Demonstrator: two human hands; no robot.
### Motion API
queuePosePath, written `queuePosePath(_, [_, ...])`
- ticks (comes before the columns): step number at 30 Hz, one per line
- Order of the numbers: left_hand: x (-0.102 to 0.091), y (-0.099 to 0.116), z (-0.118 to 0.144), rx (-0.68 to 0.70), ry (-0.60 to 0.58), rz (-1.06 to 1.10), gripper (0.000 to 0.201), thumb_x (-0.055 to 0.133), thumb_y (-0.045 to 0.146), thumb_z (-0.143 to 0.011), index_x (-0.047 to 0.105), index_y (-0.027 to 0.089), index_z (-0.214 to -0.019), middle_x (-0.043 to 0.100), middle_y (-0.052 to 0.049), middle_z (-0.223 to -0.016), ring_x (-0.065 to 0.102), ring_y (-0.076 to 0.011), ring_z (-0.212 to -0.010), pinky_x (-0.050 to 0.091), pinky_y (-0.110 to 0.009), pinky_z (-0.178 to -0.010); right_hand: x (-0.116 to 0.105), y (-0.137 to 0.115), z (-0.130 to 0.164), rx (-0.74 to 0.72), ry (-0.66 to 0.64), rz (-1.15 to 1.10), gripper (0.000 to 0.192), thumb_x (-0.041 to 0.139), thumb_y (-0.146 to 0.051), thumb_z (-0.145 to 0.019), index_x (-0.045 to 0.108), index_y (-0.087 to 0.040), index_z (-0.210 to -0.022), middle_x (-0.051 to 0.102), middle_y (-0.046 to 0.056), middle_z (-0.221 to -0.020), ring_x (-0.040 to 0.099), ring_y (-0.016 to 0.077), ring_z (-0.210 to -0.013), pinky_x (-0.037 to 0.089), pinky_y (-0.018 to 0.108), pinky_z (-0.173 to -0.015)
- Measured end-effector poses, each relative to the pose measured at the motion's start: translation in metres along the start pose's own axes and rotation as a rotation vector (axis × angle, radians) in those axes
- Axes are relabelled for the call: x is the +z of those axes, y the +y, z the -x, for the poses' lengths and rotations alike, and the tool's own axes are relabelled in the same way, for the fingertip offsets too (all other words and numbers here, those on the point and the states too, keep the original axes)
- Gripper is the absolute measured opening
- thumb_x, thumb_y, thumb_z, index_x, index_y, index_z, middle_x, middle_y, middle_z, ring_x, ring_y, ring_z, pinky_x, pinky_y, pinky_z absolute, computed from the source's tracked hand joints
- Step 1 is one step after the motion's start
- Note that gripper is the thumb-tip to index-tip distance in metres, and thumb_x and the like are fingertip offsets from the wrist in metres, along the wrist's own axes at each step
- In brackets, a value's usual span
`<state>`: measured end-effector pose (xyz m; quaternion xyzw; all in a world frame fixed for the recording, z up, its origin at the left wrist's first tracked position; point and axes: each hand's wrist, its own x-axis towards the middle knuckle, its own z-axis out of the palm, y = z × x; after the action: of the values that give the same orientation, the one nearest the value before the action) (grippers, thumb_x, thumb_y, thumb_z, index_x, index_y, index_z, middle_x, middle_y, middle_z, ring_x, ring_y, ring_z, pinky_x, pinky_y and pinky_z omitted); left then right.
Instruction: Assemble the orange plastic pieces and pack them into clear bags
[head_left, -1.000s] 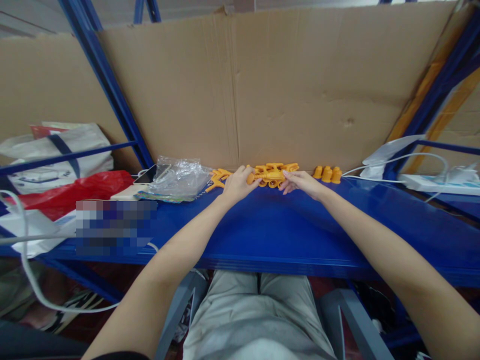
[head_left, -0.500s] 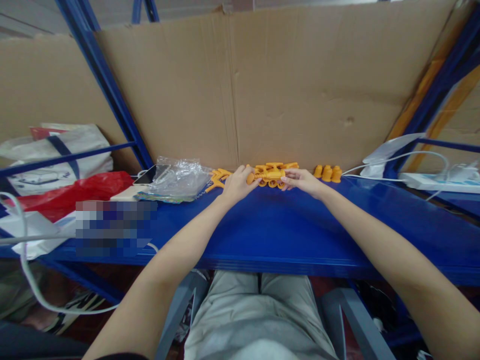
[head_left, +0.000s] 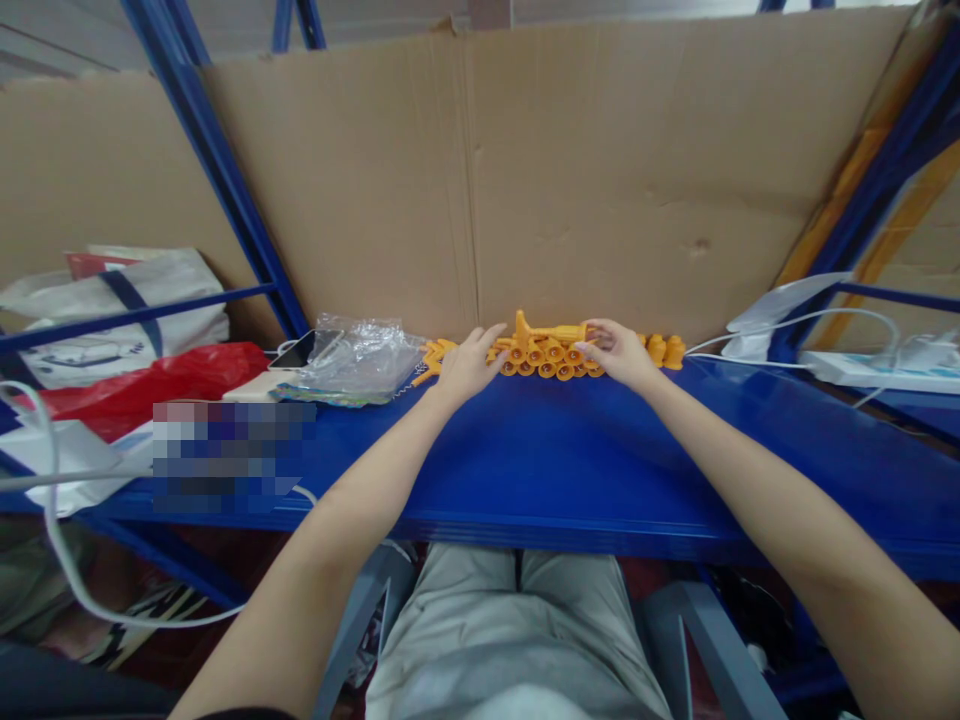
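Observation:
An orange plastic assembly (head_left: 549, 350) with a row of small round caps along its underside sits at the back of the blue shelf (head_left: 570, 470), against the cardboard wall. My left hand (head_left: 466, 364) grips its left end and my right hand (head_left: 619, 351) grips its right end. Both arms reach forward over the shelf. Loose orange caps (head_left: 664, 350) stand just right of my right hand. Another orange branched piece (head_left: 431, 356) lies just left of my left hand.
A crumpled clear plastic bag (head_left: 360, 356) lies left of the orange parts, with a phone (head_left: 294, 350) beside it. Red (head_left: 142, 385) and white bags (head_left: 112, 310) fill the left end. White cables and a power strip (head_left: 877, 370) lie at the right. Blue rack posts slant upward.
The orange assembly has been turned up on edge, so its row of round caps now faces me. My right hand shifted slightly right and up along it.

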<state>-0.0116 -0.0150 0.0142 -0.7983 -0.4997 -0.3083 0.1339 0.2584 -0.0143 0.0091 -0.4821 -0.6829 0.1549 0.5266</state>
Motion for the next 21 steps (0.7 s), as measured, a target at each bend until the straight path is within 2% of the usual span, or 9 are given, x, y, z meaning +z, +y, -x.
queuePosePath(3, [-0.003,-0.013,-0.004,-0.110,-0.060,-0.131,0.033,0.044,0.029,-0.096,0.066,0.025,-0.121,0.063,-0.011,-0.118,0.067,-0.0278,-0.105,0.053,-0.037,-0.085,-0.003,0.001,-0.003,-0.103,0.119,0.164,0.050,0.070,-0.040,-0.078,0.063,-0.016,-0.122,0.069,0.013,-0.111,0.067,0.0226,-0.082,0.054,0.043,-0.085])
queuePosePath(6, [-0.004,-0.028,-0.006,-0.198,-0.193,-0.228,0.033,0.043,0.022,-0.094,0.070,0.018,-0.114,0.065,-0.016,-0.119,0.063,-0.0323,-0.114,0.052,-0.041,-0.091,0.002,-0.005,-0.004,-0.177,0.149,0.325,0.048,0.064,-0.037,-0.084,0.061,-0.016,-0.127,0.067,0.015,-0.122,0.067,0.0243,-0.087,0.052,0.043,-0.086])
queuePosePath(10, [0.001,-0.043,-0.004,-0.295,-0.439,-0.278,0.041,0.052,0.020,-0.089,0.062,0.015,-0.129,0.058,-0.021,-0.137,0.053,-0.0352,-0.131,0.045,-0.046,-0.104,0.018,-0.017,-0.007,-0.261,0.039,0.668,0.043,0.054,-0.032,-0.091,0.059,-0.015,-0.130,0.066,0.018,-0.126,0.065,0.0292,-0.101,0.045,0.042,-0.087])
queuePosePath(12, [0.005,-0.047,-0.004,-0.296,-0.513,-0.286,0.049,0.053,0.021,-0.089,0.054,0.017,-0.138,0.052,-0.020,-0.146,0.047,-0.0353,-0.136,0.042,-0.050,-0.107,0.028,-0.022,-0.009,-0.273,-0.035,0.831,0.042,0.051,-0.029,-0.093,0.058,-0.014,-0.131,0.068,0.018,-0.121,0.063,0.0313,-0.106,0.041,0.041,-0.086])
queuePosePath(14, [0.009,-0.050,-0.004,-0.281,-0.526,-0.291,0.051,0.051,0.021,-0.089,0.052,0.020,-0.140,0.049,-0.018,-0.149,0.045,-0.0354,-0.139,0.040,-0.054,-0.108,0.038,-0.026,-0.011,-0.270,-0.087,0.952,0.039,0.049,-0.026,-0.093,0.059,-0.015,-0.130,0.069,0.018,-0.117,0.062,0.0316,-0.105,0.038,0.039,-0.084])
queuePosePath(17, [0.014,-0.054,-0.004,-0.277,-0.509,-0.280,0.048,0.050,0.018,-0.087,0.057,0.022,-0.134,0.053,-0.019,-0.146,0.046,-0.0374,-0.138,0.040,-0.059,-0.106,0.050,-0.031,-0.013,-0.261,-0.129,1.056,0.035,0.045,-0.023,-0.094,0.060,-0.016,-0.125,0.068,0.018,-0.114,0.061,0.0312,-0.103,0.034,0.038,-0.082])
queuePosePath(21, [0.019,-0.061,-0.005,-0.270,-0.514,-0.281,0.047,0.048,0.017,-0.086,0.060,0.024,-0.131,0.053,-0.017,-0.145,0.044,-0.0363,-0.139,0.041,-0.059,-0.106,0.059,-0.033,-0.011,-0.267,-0.184,1.111,0.035,0.040,-0.017,-0.094,0.060,-0.014,-0.122,0.067,0.019,-0.117,0.059,0.0323,-0.108,0.033,0.039,-0.084])
